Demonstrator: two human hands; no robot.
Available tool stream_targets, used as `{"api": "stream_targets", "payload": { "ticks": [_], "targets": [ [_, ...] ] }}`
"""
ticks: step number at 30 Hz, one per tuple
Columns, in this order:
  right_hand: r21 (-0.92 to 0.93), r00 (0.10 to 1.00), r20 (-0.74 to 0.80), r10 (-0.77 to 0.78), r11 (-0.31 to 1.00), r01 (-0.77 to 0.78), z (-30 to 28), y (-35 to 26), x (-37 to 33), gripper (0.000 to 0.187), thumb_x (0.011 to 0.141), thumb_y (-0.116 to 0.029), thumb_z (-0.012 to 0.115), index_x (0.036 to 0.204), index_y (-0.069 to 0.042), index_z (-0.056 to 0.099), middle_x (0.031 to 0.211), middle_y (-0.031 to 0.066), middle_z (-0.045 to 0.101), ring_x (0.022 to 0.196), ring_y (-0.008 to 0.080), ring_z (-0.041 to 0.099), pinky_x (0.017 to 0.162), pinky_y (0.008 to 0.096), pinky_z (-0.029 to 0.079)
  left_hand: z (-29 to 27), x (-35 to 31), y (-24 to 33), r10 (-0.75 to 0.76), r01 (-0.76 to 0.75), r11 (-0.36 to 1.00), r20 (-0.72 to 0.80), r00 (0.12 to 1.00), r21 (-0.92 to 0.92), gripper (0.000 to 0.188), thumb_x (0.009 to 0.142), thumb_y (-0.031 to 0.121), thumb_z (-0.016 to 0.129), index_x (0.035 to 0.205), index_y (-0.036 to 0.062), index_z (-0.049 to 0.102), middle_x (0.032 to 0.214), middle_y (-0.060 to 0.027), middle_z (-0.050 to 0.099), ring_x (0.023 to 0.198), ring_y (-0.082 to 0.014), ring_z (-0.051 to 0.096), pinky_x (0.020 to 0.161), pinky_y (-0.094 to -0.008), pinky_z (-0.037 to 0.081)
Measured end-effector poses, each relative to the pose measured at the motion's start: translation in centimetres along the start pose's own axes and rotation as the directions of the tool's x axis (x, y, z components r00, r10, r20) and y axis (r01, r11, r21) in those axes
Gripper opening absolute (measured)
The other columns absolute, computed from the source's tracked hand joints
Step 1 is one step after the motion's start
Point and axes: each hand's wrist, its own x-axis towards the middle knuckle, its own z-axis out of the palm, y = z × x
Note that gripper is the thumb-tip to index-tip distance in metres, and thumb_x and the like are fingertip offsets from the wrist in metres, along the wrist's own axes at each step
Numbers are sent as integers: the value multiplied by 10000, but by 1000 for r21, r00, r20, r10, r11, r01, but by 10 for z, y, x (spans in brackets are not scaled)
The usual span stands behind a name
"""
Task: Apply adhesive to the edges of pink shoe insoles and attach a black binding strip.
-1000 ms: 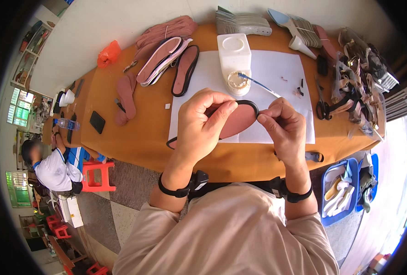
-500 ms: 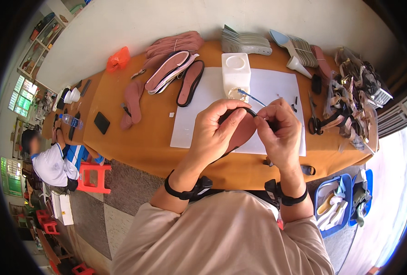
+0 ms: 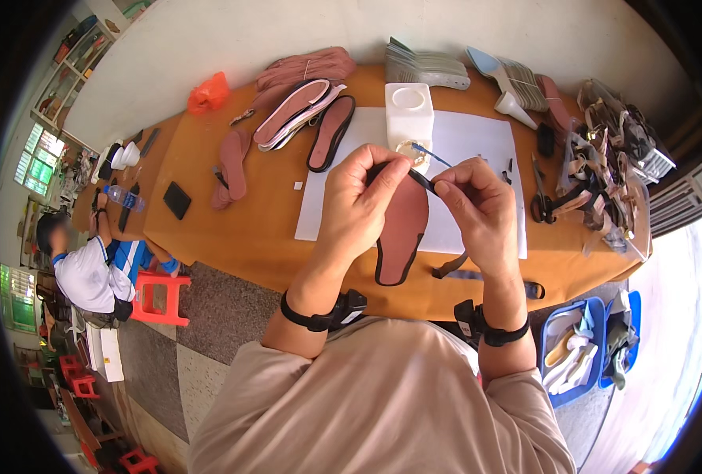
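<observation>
A pinkish-brown insole [image 3: 402,229] with black edging hangs below my hands, its narrow end toward me. My left hand [image 3: 365,201] is closed at the insole's far end, thumb and fingers pinching the black edging strip [image 3: 423,180] there. On the other side, my right hand [image 3: 477,207] pinches the same strip between thumb and fingertips. A short piece of the strip spans the gap between the hands; my fingers hide the rest of that end. Just beyond them stands a white plastic container [image 3: 409,110] with a blue-handled brush [image 3: 434,156] at its near opening.
White paper [image 3: 469,130] lies on the brown-covered table [image 3: 264,229]. Edged insoles [image 3: 331,134], stacked insoles [image 3: 307,69], scissors [image 3: 539,193], a dark phone [image 3: 177,201] and bagged straps [image 3: 604,189] surround it. Blue baskets [image 3: 572,355] stand right; another person [image 3: 90,272] sits left.
The insole has swung from tilted between my hands to hanging lengthwise toward me. Both hands have shifted slightly up and left, and the black strip between them now shows.
</observation>
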Motion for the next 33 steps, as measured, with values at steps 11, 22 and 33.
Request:
{"api": "stream_targets", "payload": {
  "ticks": [11, 22, 33],
  "targets": [
    [8, 998, 41, -45, 999, 45, -1, 19, 0, 46, 891, 7, 750, 903, 27, 709, 868, 33, 609, 779, 102, 550, 723, 242, 449, -7, 0, -15, 6, 1, 969, 30, 1000, -248, 112, 1039, 99, 595, 1020, -9, 618, 973, -85, 728, 896, -78, 641, 810, -227, 511],
    [-72, 999, 50, 3, 997, 0, 0, 18, 6, 31, 866, 20, 755, 889, 28, 737, 853, 43, 605, 765, 122, 552, 701, 258, 450, -9, 4, -19, -44, 24, 953, -60, 997, -301, 85, 1024, 78, 620, 990, 6, 647, 886, 14, 654, 791, -18, 542, 704, -189, 450],
    [-134, 998, 64, 3, 991, 6, 0, 23, 9, 41, 849, 9, 765, 886, 13, 749, 825, 50, 607, 755, 137, 555, 691, 273, 452, -9, 8, -20, -66, 31, 949, -100, 993, -313, 98, 1027, 87, 618, 959, 22, 647, 841, 39, 623, 738, 3, 491, 642, -169, 398]
  ]
}}
